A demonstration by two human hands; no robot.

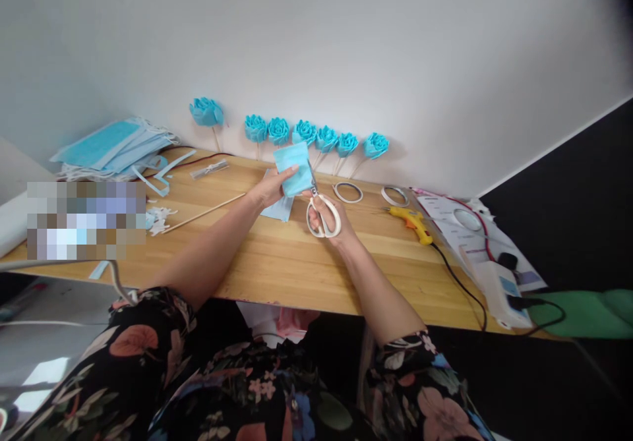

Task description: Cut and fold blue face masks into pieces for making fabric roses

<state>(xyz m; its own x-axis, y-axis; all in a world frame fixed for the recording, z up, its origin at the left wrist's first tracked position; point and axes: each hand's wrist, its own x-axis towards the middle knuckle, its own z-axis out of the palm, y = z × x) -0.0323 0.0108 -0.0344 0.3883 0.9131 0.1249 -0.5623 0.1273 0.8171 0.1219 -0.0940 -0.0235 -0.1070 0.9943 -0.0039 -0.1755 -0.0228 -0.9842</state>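
Note:
My left hand (pixel 275 186) pinches a folded piece of blue mask fabric (pixel 291 163), held up above the table. White-handled scissors (pixel 324 215) are in my right hand (pixel 336 220), its fingers through the handle loops. The scissor blades lie along the right edge of the fabric; whether they are cutting into it I cannot tell. Below the fabric, another light-blue piece (pixel 279 209) lies on the wooden table. Behind my hands, several blue fabric roses (pixel 327 139) on thin sticks lean against the wall.
A stack of blue face masks (pixel 106 146) lies at the back left, near cut strips (pixel 159 175) and a wooden stick (pixel 204 213). To the right are two tape rolls (pixel 348 192), a yellow glue gun (pixel 411 222) with a black cord, and a white power strip (pixel 500 294).

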